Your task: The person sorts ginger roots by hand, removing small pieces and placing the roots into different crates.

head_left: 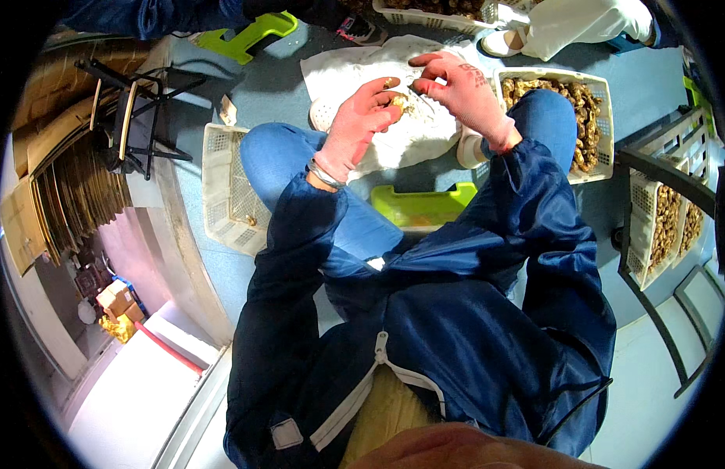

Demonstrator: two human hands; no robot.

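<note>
Both of my hands wear pinkish gloves and are held over a white cloth [409, 148] spread on the floor between my feet. My left hand [358, 121] grips a small yellowish-brown lumpy piece [400, 102] between thumb and fingers. Just to its right, my right hand [460, 90] is closed in a pinch, its fingertips pointing toward that piece. Whatever lies in the pinch is too small to make out. By my right knee stands a white plastic basket [610, 141] heaped with similar brown-and-cream lumps [588, 117]. At my left knee, another white basket [222, 176] holds only a few small bits.
A green stool [421, 205] is beneath me, another green stool [249, 35] farther off. People sit opposite, one in white trousers [585, 27]. A black metal rack [667, 176] with filled baskets is at right; a black folding stand [132, 117] and stacked cardboard [73, 191] at left.
</note>
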